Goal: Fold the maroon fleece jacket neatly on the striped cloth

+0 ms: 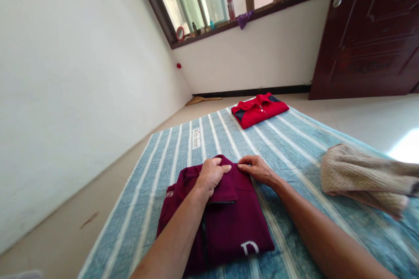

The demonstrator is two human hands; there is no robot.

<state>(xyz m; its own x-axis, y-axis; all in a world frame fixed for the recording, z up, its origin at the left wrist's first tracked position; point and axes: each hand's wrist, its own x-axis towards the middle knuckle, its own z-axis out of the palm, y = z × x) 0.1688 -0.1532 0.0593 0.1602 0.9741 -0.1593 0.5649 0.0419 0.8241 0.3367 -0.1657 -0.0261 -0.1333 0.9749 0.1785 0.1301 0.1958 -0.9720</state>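
Note:
A folded maroon zip jacket (242, 222) lies on the blue striped bedcover (288, 152) right in front of me, its collar at the far side and a white letter D near its lower right corner. My left hand (210, 176) lies on the collar, thumb and fingers closed on its cloth. At the far right shoulder edge, my right hand (257, 169) pinches the fabric between thumb and fingers. The fingertips of both hands are partly hidden. My left forearm covers part of the jacket's front and zip.
Near the bed's far edge lies a folded red jacket (260, 113) with dark shoulder patches. A crumpled beige knit garment (356, 178) is at the right. Beyond are a window sill (268, 10) with small items, a dark red door (369, 39) and a broom (199, 100) on the floor.

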